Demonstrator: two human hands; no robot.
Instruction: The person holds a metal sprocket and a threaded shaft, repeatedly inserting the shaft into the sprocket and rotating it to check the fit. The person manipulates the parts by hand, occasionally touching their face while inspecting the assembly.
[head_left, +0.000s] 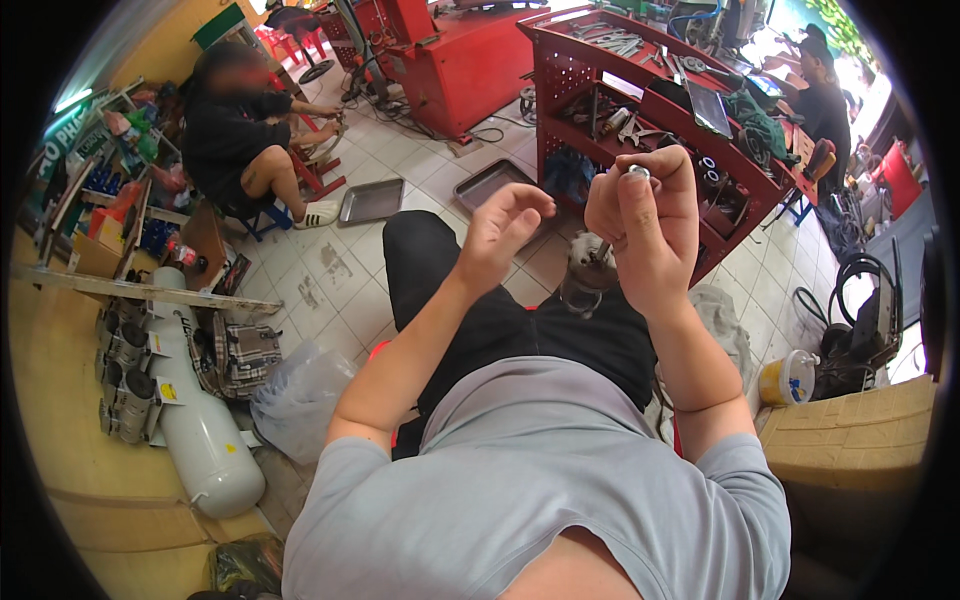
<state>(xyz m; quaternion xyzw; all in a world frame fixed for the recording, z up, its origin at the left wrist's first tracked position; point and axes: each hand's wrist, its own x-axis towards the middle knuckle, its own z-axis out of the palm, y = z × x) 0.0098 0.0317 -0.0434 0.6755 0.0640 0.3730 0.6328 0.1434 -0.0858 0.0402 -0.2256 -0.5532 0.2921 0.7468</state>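
Note:
Raised before my chest, my right hand (655, 235) pinches a small round shiny metal part (638, 172) between thumb and curled forefinger. Its exact kind is too small to make out, and the fingers cover most of it. My left hand (500, 235) is held up to the left of it, fingers loosely bent with the thumb apart, and nothing shows in it. A gap separates the two hands. Below my right hand, near my knees, is a greyish metal assembly with a clear, rounded lower part (580, 297); my hand partly hides it.
A red tool cart (650, 130) with wrenches stands ahead. Two metal trays (372, 202) lie on the tiled floor. A seated person (240, 140) works at the left; another person (822, 90) is far right. A grey tank (200, 400), plastic bag (300, 395) and white-yellow bucket (788, 380) flank me.

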